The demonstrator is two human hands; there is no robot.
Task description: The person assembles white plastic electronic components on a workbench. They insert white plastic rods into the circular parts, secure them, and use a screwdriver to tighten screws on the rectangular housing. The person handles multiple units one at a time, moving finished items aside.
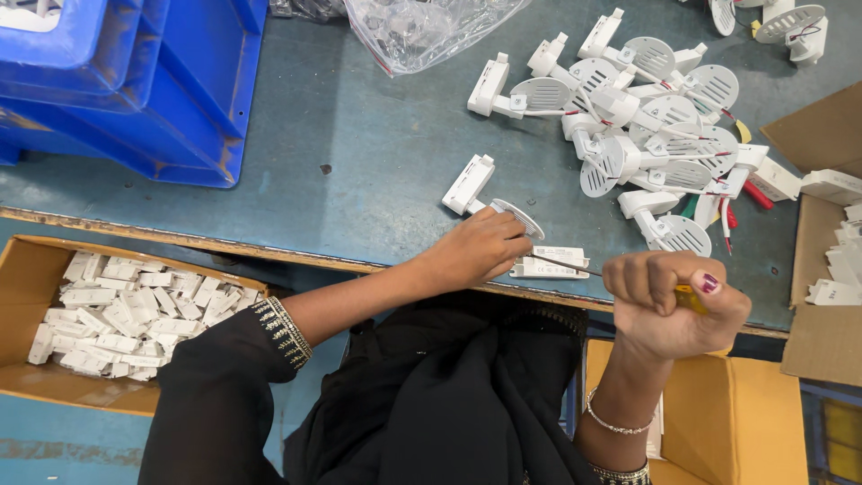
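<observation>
Fingers of the right hand (675,305) are curled into a tight fist around a yellow-handled screwdriver (620,277). Its thin metal shaft points toward nine o'clock, and its tip reaches a flat white box part (552,262) near the table edge.

Fingers of the left hand (474,249) are bent down and press on a white lamp piece (516,216) with a round slotted face. That piece lies just at twelve o'clock from the white box part. Whether the fingers pinch it or only press on it, I cannot tell. A long white block (469,184) sticks out from the lamp piece toward eleven o'clock.

Both hands work at the front edge of a blue-green table (359,144). At one o'clock from the hands lies a pile of white lamp pieces (646,135), with red and white wires among them. At twelve o'clock sits a clear plastic bag (422,27). At ten o'clock stand stacked blue bins (153,81).

Below the table, at eight o'clock, an open cardboard box (117,314) is full of small white parts. At three o'clock, another cardboard box (826,242) holds more white parts.
</observation>
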